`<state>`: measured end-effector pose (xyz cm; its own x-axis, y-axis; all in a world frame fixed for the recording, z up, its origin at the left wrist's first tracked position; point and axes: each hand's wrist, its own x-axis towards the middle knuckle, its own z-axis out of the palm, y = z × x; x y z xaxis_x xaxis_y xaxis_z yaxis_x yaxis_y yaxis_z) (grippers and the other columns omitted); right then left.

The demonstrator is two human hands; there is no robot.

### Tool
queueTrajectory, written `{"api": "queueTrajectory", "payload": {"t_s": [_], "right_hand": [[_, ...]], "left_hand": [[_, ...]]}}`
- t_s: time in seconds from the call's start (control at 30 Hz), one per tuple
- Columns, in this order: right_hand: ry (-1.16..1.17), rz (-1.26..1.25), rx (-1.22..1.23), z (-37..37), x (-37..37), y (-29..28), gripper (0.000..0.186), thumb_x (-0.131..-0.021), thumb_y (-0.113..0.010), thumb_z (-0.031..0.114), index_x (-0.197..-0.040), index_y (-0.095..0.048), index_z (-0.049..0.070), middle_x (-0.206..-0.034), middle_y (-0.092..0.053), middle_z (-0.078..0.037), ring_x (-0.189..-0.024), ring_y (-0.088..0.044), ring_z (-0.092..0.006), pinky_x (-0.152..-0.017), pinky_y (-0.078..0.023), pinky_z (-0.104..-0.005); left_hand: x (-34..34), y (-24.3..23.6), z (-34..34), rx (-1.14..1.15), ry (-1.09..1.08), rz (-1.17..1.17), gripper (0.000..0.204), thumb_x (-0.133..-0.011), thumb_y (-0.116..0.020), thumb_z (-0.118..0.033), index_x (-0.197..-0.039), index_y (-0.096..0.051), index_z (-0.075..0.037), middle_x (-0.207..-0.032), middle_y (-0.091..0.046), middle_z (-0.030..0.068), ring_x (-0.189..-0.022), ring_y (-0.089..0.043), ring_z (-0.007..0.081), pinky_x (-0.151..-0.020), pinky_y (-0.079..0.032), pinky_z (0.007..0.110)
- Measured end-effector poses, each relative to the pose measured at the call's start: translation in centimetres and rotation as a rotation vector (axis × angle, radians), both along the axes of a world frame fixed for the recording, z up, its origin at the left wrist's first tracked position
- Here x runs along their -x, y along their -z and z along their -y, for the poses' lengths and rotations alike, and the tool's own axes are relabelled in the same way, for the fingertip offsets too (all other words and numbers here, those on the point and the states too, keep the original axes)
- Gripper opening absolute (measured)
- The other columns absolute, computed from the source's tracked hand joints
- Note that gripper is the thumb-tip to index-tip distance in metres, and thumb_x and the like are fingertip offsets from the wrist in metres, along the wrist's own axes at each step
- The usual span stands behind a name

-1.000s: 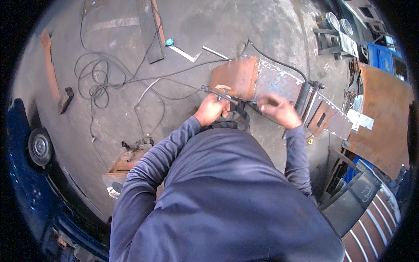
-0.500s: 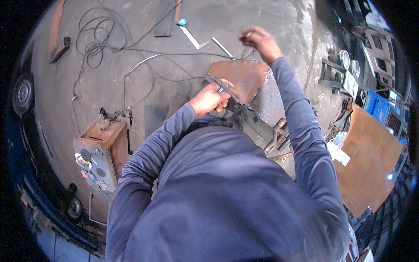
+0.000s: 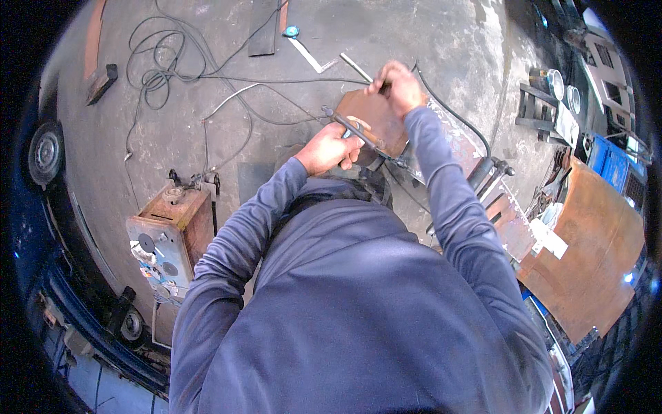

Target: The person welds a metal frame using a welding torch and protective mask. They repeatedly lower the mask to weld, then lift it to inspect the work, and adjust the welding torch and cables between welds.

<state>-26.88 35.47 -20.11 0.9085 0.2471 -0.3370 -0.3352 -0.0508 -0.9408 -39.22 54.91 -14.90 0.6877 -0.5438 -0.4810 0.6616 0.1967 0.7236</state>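
Observation:
My left hand [image 3: 329,148] is closed around a dark metal rod [image 3: 369,141] that slants across in front of my body. A small light-blue piece shows between its fingers, and its kind is unclear. My right hand [image 3: 401,90], slightly blurred, hovers over the far right part of a rusty brown metal plate [image 3: 369,114]. Its fingers are curled, and what they hold, if anything, is hidden. Just beyond that hand lies a pale straight rod [image 3: 354,66] on the floor.
A rusty box-shaped machine [image 3: 178,214] stands at left. Dark cable [image 3: 162,72] is coiled on the floor near a blue round object [image 3: 291,32] and a pale angled strip [image 3: 303,54]. At right are a black hose [image 3: 476,131], a large rusty sheet [image 3: 586,248] and a dark stand [image 3: 538,110].
My right hand has come down and slightly left, toward the rusty plate. My left hand keeps its grip on the rod. At right, a black hose and metal parts now show beside my forearm.

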Motion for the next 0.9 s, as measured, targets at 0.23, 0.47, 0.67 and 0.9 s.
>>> {"api": "queueTrajectory", "payload": {"t_s": [0.23, 0.47, 0.67, 0.9], "right_hand": [[0.026, -0.412, -0.197, -1.3, 3.9, 1.1, 0.013, -0.077, -0.043, -0.003, -0.078, -0.056, -0.001, -0.066, -0.058, -0.012, -0.067, -0.063, -0.0218, -0.062, -0.052, -0.0323], [-0.050, -0.117, 0.224, 3.2, 0.4, -7.4, 0.011, -0.081, -0.047, 0.002, -0.086, -0.056, 0.001, -0.075, -0.060, -0.007, -0.065, -0.060, -0.0168, -0.065, -0.050, -0.0295], [-0.487, -0.625, 0.325, 4.3, 12.5, -8.9, 0.021, -0.089, -0.054, 0.019, -0.095, -0.063, 0.002, -0.074, -0.065, -0.007, -0.059, -0.063, -0.0144, -0.052, -0.053, -0.0288], [0.296, -0.723, 0.209, 4.5, 22.5, 1.3, 0.048, -0.091, -0.061, 0.025, -0.130, -0.049, -0.001, -0.109, -0.062, -0.010, -0.080, -0.060, -0.0141, -0.054, -0.051, -0.0279]], "left_hand": [[2.2, 1.9, -0.7, -0.156, 0.038, -0.089, 0.026, -0.093, -0.054, -0.015, -0.117, -0.052, -0.005, -0.070, -0.052, 0.0020, -0.053, -0.048, 0.0097, -0.048, -0.042, 0.026], [1.0, 0.2, -3.7, -0.199, -0.027, -0.047, 0.027, -0.094, -0.052, -0.014, -0.118, -0.051, -0.003, -0.070, -0.049, 0.0017, -0.052, -0.045, 0.0085, -0.048, -0.041, 0.027], [0.0, 1.5, -5.6, 0.061, -0.185, -0.199, 0.030, -0.094, -0.052, -0.013, -0.122, -0.050, -0.004, -0.073, -0.051, 0.0056, -0.055, -0.047, 0.0127, -0.055, -0.046, 0.030], [0.2, 1.8, -5.6, 0.179, -0.184, -0.343, 0.029, -0.095, -0.049, -0.013, -0.123, -0.048, -0.003, -0.073, -0.051, 0.0072, -0.051, -0.043, 0.0132, -0.060, -0.046, 0.034]]}}
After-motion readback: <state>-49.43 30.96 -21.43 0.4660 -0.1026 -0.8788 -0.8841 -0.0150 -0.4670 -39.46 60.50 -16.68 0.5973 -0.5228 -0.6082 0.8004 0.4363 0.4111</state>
